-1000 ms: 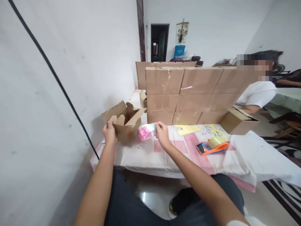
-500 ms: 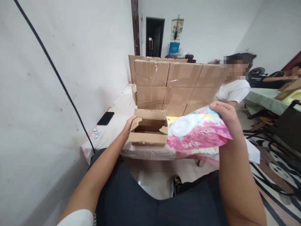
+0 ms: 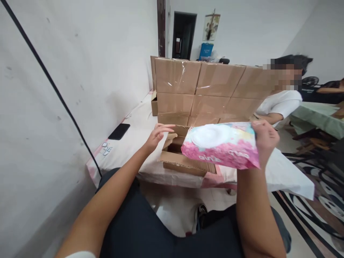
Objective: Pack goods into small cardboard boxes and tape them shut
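A pink, white and pale blue pack of wet wipes (image 3: 215,157) with a white oval lid is gripped at its right end by my right hand (image 3: 264,138). The pack hangs over the right part of a small open cardboard box (image 3: 182,168), hiding some of its opening. The box stands at the near edge of the table, its flaps folded outward. My left hand (image 3: 158,136) is at the box's left side, fingers stretched out above the left flap and holding nothing. I cannot tell whether a fingertip touches the flap.
Behind the open box rises a stack of taped cardboard boxes (image 3: 212,80). A black phone (image 3: 119,131) lies on the cloth-covered table (image 3: 139,150) near the left wall. A person in a white shirt (image 3: 285,104) sits beyond the stack at the right. A black cord (image 3: 53,89) runs along the wall.
The wipes pack has moved over the box and turned more level. My left hand has let go of the box's left edge and risen, fingers stretched. The box has turned slightly.
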Demonstrator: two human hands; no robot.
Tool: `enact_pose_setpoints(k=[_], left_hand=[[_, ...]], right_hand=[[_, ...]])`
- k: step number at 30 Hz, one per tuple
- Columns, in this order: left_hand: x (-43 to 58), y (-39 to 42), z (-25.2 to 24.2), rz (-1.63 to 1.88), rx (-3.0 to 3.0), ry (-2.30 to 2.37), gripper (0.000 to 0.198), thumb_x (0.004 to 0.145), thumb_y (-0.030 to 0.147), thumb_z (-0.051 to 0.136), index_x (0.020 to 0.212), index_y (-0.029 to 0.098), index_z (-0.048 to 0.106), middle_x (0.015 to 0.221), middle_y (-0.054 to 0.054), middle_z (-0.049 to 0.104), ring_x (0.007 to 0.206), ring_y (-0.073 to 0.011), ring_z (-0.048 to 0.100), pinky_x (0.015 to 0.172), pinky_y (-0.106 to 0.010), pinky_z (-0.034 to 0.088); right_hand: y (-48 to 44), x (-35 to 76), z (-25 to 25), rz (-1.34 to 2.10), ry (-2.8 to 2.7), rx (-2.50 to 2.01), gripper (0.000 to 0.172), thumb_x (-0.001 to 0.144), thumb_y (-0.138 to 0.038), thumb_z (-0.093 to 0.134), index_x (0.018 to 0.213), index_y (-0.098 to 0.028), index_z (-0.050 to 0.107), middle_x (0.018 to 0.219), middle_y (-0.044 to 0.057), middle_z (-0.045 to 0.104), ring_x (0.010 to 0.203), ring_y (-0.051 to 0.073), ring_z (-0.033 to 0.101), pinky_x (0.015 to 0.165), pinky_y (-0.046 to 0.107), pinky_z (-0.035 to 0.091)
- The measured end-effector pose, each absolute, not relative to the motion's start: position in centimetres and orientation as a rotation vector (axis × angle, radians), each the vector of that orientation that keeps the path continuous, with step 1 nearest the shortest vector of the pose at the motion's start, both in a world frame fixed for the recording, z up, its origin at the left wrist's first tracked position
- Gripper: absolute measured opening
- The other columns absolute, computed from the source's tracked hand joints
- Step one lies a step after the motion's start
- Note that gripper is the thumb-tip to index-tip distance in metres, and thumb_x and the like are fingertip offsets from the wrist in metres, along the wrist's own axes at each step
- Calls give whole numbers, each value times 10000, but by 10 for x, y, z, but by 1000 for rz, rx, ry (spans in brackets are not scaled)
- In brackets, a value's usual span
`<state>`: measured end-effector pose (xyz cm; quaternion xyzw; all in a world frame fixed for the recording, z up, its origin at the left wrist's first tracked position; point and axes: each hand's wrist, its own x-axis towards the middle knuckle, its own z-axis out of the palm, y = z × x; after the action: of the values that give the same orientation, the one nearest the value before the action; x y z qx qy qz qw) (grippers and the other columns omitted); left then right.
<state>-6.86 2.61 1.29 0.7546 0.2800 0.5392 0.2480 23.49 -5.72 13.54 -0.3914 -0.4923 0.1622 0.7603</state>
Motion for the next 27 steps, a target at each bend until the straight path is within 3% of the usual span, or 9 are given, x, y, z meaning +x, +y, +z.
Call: enact_pose_setpoints(k=[2, 5, 7, 10, 13, 19, 27], left_hand=[[-68, 23, 23, 1152, 2466, 657, 566, 1007, 591, 293, 1047, 256, 748, 1317, -74, 674, 1140, -256, 527, 1028, -457, 334], [-60, 20, 30, 810, 2810, 746, 445, 972, 576, 442, 942, 247, 740, 1029, -60, 748, 1014, -249, 529, 905, -415, 377], [-56, 16, 31, 746, 2970, 869, 437, 928, 608, 514, 826, 224, 697, 906, -60, 712, 958, -249, 520, 821, -393, 379], [-59, 8, 32, 796, 3057, 998, 457, 925, 607, 508, 731, 205, 608, 868, -56, 655, 879, -223, 534, 722, -358, 370], [-72, 5, 30, 972, 2888, 1247, 353, 925, 529, 530, 786, 208, 575, 859, -30, 623, 762, -181, 537, 612, -319, 338], [-94, 16, 18, 1224, 2463, 1268, 58, 876, 268, 565, 874, 216, 541, 847, 7, 584, 708, -147, 532, 682, -293, 409], [-90, 21, 9, 1366, 2320, 1079, 342, 1019, 339, 276, 844, 215, 542, 853, -46, 593, 837, -201, 572, 803, -353, 443]], right_hand=[[-49, 221, 128, 332, -1061, -804, 287, 713, -286, 640, 540, -202, 427, 532, -66, 291, 509, 79, 229, 480, 250, 175], [-35, 207, 116, 354, -1117, -802, 312, 755, -260, 613, 543, -204, 391, 546, -70, 262, 527, 83, 207, 500, 249, 181], [-24, 201, 108, 369, -1162, -812, 331, 779, -259, 613, 552, -205, 378, 563, -69, 254, 536, 86, 204, 513, 247, 195], [-13, 196, 101, 411, -1178, -832, 338, 780, -262, 609, 554, -205, 363, 573, -67, 241, 541, 88, 203, 513, 244, 197], [-7, 194, 100, 454, -1161, -844, 358, 760, -281, 609, 541, -209, 335, 563, -67, 228, 539, 89, 190, 504, 244, 191], [-1, 187, 97, 605, -1231, -857, 347, 749, -291, 647, 545, -206, 380, 555, -65, 277, 519, 84, 218, 489, 242, 194], [5, 164, 73, 847, -1562, -904, 297, 865, -408, 613, 686, -209, 485, 602, -62, 405, 527, 97, 377, 499, 226, 293]])
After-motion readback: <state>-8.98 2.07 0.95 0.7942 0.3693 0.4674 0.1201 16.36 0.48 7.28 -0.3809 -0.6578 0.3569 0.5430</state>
